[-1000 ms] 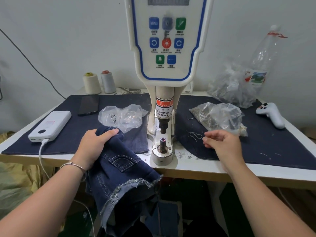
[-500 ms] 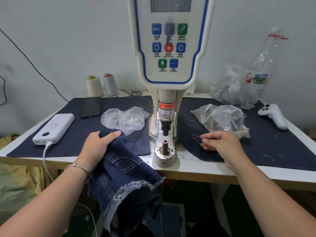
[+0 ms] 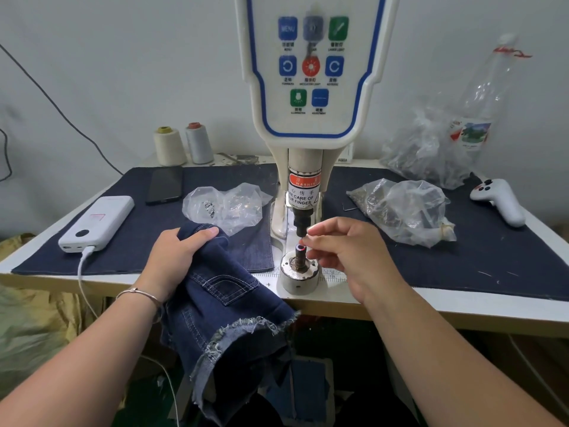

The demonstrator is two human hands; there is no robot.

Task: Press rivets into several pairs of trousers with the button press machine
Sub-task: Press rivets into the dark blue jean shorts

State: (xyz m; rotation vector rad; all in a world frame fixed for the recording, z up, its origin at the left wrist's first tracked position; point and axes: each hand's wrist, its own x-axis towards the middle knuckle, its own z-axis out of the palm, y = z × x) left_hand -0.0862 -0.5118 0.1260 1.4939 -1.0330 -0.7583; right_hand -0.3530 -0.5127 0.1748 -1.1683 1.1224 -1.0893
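The white button press machine (image 3: pixel 311 87) stands at the table's middle, its black punch above a round metal die (image 3: pixel 300 268). My right hand (image 3: pixel 345 254) pinches a small dark rivet (image 3: pixel 303 240) between thumb and forefinger, just over the die's tip. My left hand (image 3: pixel 177 257) grips the waistband of dark blue denim trousers (image 3: pixel 224 306), which hang over the table's front edge left of the die. The frayed leg hem dangles below.
Clear plastic bags of metal parts lie left (image 3: pixel 226 208) and right (image 3: pixel 406 211) of the machine. A white power bank (image 3: pixel 97 221), phone (image 3: pixel 164 184), two thread cones (image 3: pixel 181 146), a white controller (image 3: pixel 498 201) and a plastic bottle (image 3: pixel 480 118) sit on the dark cloth.
My right hand has left the cloth near the right bag and moved left and up to the die, pinching a rivet. My left hand stays on the trousers.
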